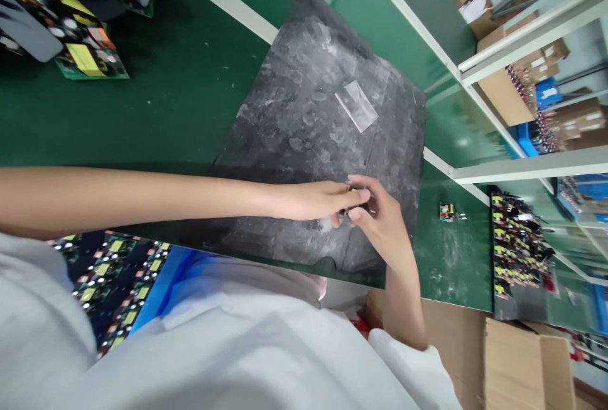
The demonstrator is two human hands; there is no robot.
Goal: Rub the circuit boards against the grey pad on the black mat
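Above the dusty black mat (294,125), my left hand (316,199) and my right hand (382,217) meet around a small circuit board (354,207). The fingers of both hands close on it from opposite sides and cover most of it. Only dark parts and a little yellow show between the fingertips. A clear plastic bag (357,106) lies flat on the mat beyond my hands.
Boards with grey plates (85,36) stand at the upper left of the green table (180,93). One loose board (446,211) lies to the right, near rows of boards (520,242). A blue bin (159,289) of boards is at lower left, a cardboard box (513,359) at lower right.
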